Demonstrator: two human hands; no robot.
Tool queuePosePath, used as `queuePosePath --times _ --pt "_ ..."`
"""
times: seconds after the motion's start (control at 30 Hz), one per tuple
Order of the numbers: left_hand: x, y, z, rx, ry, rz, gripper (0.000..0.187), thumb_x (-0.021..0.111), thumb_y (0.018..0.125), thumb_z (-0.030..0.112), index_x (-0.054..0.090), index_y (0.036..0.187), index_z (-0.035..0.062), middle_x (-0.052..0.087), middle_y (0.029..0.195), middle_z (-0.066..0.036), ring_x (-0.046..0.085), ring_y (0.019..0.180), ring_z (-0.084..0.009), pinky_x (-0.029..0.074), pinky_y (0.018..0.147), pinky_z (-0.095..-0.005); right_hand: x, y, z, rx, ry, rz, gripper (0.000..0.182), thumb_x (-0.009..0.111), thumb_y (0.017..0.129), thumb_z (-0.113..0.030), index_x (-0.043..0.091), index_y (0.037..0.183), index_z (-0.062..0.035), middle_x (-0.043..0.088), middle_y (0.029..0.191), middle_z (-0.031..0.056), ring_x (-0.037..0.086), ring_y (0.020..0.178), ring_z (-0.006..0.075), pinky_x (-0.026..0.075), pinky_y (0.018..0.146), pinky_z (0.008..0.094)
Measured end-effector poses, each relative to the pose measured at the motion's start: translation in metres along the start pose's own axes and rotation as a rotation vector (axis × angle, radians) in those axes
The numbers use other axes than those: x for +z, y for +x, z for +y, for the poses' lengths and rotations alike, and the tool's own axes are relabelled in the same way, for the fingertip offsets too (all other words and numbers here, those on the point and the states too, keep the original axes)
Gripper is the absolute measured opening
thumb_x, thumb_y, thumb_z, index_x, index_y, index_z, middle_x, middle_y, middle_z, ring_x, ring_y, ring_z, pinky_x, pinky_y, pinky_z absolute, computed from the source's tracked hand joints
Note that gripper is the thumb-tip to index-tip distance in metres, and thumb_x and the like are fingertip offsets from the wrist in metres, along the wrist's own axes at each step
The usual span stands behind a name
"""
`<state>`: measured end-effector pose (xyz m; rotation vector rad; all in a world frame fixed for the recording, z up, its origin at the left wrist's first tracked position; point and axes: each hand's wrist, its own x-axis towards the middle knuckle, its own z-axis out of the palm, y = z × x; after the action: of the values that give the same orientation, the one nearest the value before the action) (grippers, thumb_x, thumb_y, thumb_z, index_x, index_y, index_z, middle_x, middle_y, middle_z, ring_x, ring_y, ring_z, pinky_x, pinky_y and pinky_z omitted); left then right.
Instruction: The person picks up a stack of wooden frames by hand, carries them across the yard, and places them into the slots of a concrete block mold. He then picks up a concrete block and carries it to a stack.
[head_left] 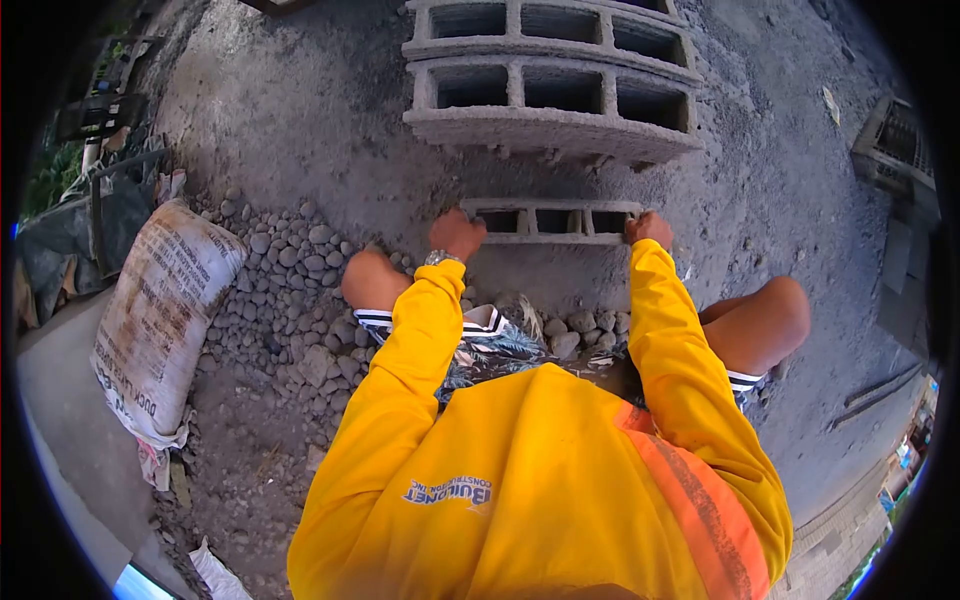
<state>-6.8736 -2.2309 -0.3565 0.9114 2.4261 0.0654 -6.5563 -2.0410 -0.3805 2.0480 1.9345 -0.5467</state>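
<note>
A grey concrete hollow block [530,239] with three openings lies between my two hands. My left hand [457,236] is closed around its left end, a metal-banded watch [441,258] on that wrist. At the opposite end, my right hand [651,230] grips the block with the fingers curled over its edge. Just beyond it, more hollow blocks [555,128] stand in a row, openings facing up, the nearest one close to the held block. My knees are bent wide on either side of my arms.
Rounded stones [300,255] are heaped on the left and run under my legs. A stained, filled sack [165,320] lies beside them. Farther right are stacked grey blocks [897,140] at the edge of view. Dark, gritty ground [300,110] stretches ahead.
</note>
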Motion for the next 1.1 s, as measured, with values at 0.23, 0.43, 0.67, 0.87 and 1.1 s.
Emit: queuePosePath --times 0.23,0.43,0.67,0.87,1.1 --pt "-0.086 -0.05 0.01 0.056 -0.126 0.122 0.04 0.067 0.084 0.041 0.069 0.083 0.0007 0.068 0.086 -0.024 0.067 0.083 -0.0409 0.051 0.071 -0.0495 -0.056 -0.031 0.004 -0.059 0.049 0.059 0.031 0.068 0.074 -0.028 0.075 0.09 -0.0027 0.071 0.093 0.023 0.069 0.088 0.0409 0.055 0.082 0.0467" --pt "-0.196 -0.084 0.025 0.137 -0.413 0.413 0.043 0.071 0.085 0.035 0.054 0.066 -0.0003 0.051 0.056 -0.016 0.044 0.05 -0.0318 0.038 0.049 -0.0406 -0.194 -0.102 -0.03 -0.395 0.242 0.442 0.032 0.07 0.075 -0.034 0.07 0.079 -0.0022 0.068 0.077 0.0202 0.064 0.071 0.039 0.052 0.066 0.0449" --pt "-0.257 -0.012 0.063 0.327 -0.228 0.618 0.044 0.065 0.089 0.042 0.064 0.076 -0.0003 0.057 0.065 -0.02 0.057 0.059 -0.0302 0.045 0.055 -0.0417 -0.273 -0.065 -0.087 -0.369 0.233 0.59 0.034 0.071 0.079 -0.036 0.071 0.083 -0.0024 0.069 0.077 0.0176 0.066 0.073 0.0339 0.053 0.068 0.0427" --pt "-0.232 0.043 0.064 0.279 -0.177 0.428 0.064 0.043 0.099 0.055 0.072 0.095 -0.0023 0.069 0.093 -0.021 0.067 0.09 -0.0379 0.051 0.075 -0.045 -0.247 -0.026 -0.102 -0.313 0.313 0.522 0.042 0.068 0.087 -0.043 0.07 0.094 -0.0017 0.069 0.09 0.0157 0.066 0.083 0.03 0.054 0.076 0.0404" --pt "-0.198 0.056 0.063 0.29 -1.008 0.46 0.074 0.024 0.1 0.064 0.057 0.133 0.0071 0.055 0.133 -0.018 0.049 0.128 -0.0335 0.033 0.109 -0.0447 -0.219 -0.032 -0.105 -0.465 0.993 0.756 0.049 0.061 0.092 -0.053 0.069 0.113 -0.0099 0.064 0.108 0.0113 0.059 0.109 0.0233 0.046 0.1 0.0381"
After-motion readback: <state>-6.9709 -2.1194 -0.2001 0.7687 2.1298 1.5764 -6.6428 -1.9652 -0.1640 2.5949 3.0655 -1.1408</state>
